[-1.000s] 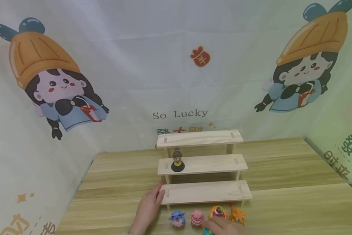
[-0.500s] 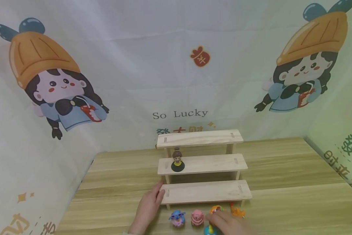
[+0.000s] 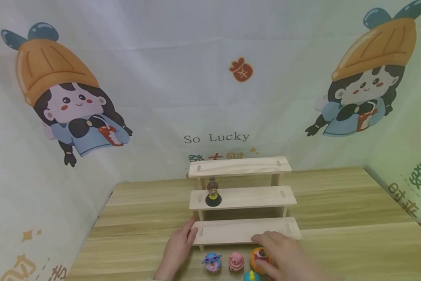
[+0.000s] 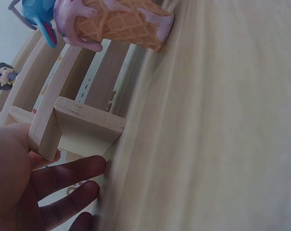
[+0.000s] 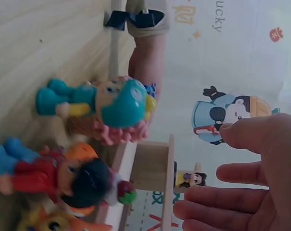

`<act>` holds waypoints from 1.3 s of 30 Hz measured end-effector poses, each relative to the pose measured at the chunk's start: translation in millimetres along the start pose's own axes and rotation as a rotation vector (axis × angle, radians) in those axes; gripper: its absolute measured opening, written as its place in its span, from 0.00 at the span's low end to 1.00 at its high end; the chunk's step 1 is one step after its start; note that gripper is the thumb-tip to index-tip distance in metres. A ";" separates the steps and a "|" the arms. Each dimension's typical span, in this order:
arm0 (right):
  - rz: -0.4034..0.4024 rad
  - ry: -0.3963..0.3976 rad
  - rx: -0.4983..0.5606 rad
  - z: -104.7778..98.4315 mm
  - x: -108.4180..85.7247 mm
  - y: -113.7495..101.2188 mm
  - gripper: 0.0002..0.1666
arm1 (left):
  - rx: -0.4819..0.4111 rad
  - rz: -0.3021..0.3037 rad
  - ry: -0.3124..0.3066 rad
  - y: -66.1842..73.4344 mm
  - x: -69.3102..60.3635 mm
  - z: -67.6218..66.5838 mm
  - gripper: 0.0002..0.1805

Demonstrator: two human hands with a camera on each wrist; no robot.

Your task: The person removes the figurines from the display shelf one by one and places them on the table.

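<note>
My left hand (image 3: 177,248) grips the left end of the bottom board of a three-tier wooden display shelf (image 3: 245,230). In the left wrist view its lower fingers (image 4: 70,173) stretch out beneath the board. My right hand (image 3: 282,253) hovers over the toy figures in front of the shelf, fingers extended and holding nothing. Below it sit an orange round toy (image 3: 257,255) and a turquoise-hooded figure (image 3: 251,276). A blue figure with sunglasses (image 3: 212,262) and a pink figure (image 3: 236,261) stand to the left. The right wrist view also shows a black-haired figure in red (image 5: 87,180).
A brown-haired doll figure (image 3: 213,194) in yellow and black stands at the left of the middle tier. A printed cloth backdrop (image 3: 154,78) rises behind the wood-grain table (image 3: 136,218). An orange animal toy (image 5: 49,224) shows at the right wrist view's lower edge.
My right hand has moved forward from the toys, its fingertips now overlapping the bottom board's front edge in the head view. It now covers the orange animal toy there. My left hand stays put.
</note>
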State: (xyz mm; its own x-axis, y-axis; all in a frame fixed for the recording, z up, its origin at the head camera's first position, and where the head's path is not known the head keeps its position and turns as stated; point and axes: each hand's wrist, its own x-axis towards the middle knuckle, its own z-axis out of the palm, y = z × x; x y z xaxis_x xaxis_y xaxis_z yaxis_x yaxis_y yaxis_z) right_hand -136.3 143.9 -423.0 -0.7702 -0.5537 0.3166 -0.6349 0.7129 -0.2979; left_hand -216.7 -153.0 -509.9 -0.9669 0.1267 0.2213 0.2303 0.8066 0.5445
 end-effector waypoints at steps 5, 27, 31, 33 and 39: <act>-0.088 0.110 -0.158 -10.8 10.5 3.5 0.24 | -0.004 0.010 0.003 -0.7 -0.6 0.6 0.22; -0.066 0.101 -0.098 -15.3 80.4 27.6 0.23 | -0.019 0.041 0.024 -3.2 -1.2 -1.0 0.22; -0.023 0.100 -0.070 -14.1 93.3 31.2 0.23 | -0.019 0.041 0.023 -2.9 -1.1 -1.1 0.23; 0.008 0.092 -0.056 -13.5 100.4 32.0 0.24 | -0.021 0.042 0.024 -2.8 -0.8 -1.1 0.23; 0.061 0.076 0.007 -8.4 122.2 31.7 0.28 | -0.020 0.038 0.027 -3.4 -1.1 0.0 0.23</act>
State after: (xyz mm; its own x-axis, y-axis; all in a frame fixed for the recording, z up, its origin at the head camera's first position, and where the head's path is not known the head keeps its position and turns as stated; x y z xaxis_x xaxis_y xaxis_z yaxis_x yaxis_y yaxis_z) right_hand -250.0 102.4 -386.2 -0.8011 -0.4743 0.3651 -0.5872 0.7412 -0.3254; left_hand -216.5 -156.0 -512.0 -0.9542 0.1412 0.2638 0.2692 0.7897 0.5513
